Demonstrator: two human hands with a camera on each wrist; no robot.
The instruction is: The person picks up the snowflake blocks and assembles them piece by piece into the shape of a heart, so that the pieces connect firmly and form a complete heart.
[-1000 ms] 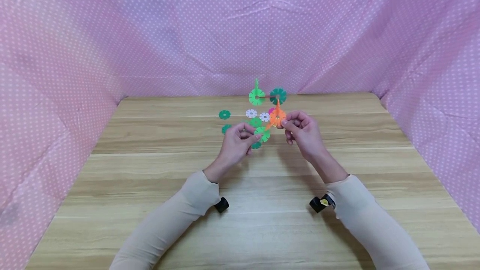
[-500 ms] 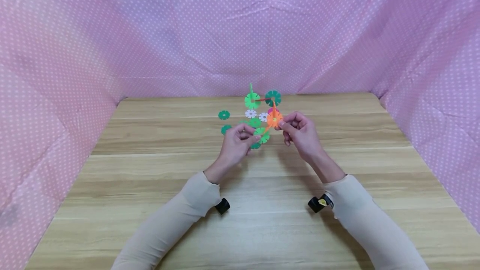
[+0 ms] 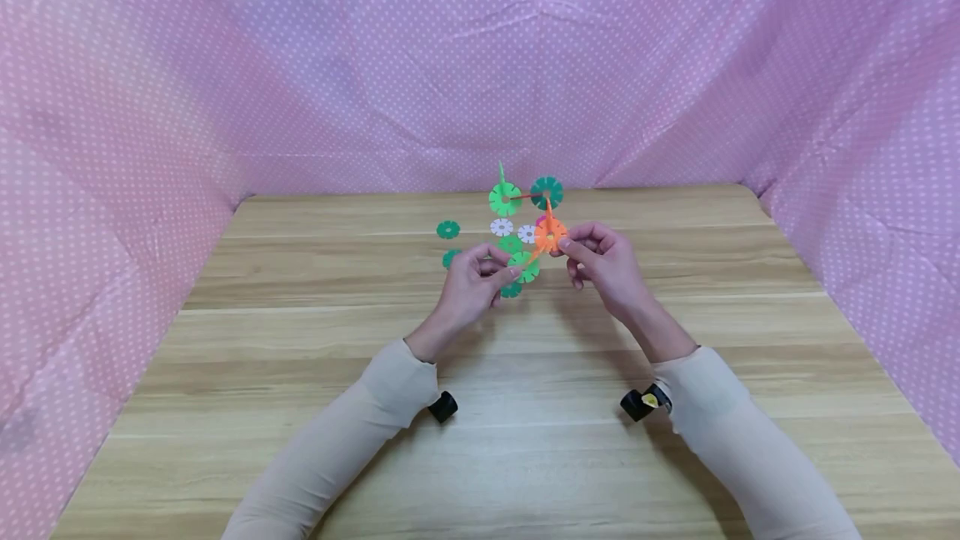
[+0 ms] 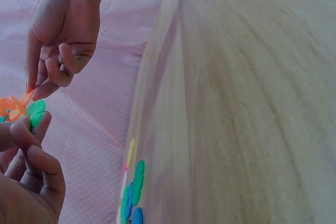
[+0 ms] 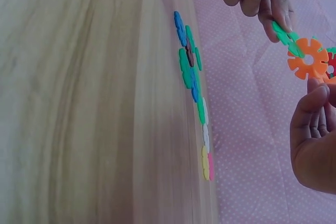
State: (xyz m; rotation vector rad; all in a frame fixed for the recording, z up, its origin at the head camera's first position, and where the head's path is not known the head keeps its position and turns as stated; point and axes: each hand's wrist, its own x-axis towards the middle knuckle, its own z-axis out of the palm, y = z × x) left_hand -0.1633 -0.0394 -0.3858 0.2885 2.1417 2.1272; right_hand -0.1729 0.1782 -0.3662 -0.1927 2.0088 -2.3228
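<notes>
Slotted plastic snowflake discs are linked into a chain held above the table. My left hand (image 3: 468, 282) pinches a light green disc (image 3: 528, 267) at the near end between thumb and fingers. An orange disc (image 3: 552, 233) is pinched by my right hand (image 3: 611, 265). Beyond it the chain runs to a dark green disc (image 3: 547, 192), a red disc seen edge-on (image 3: 525, 197) and another light green disc (image 3: 504, 199). In the right wrist view the green disc (image 5: 283, 34) meets the orange disc's rim at a slant, its slots overlapping there.
Loose discs lie flat under and beside the hands, among them a white disc (image 3: 502, 227) and a dark green disc (image 3: 448, 229). In the left wrist view a yellow disc (image 4: 130, 153) lies with several others on the wooden table (image 3: 480, 457). Pink dotted cloth (image 3: 480, 65) hangs behind.
The chain's far end has swung slightly left, dipping and then rising a little. Both hands keep their pinch on the green and orange discs and have barely moved.
</notes>
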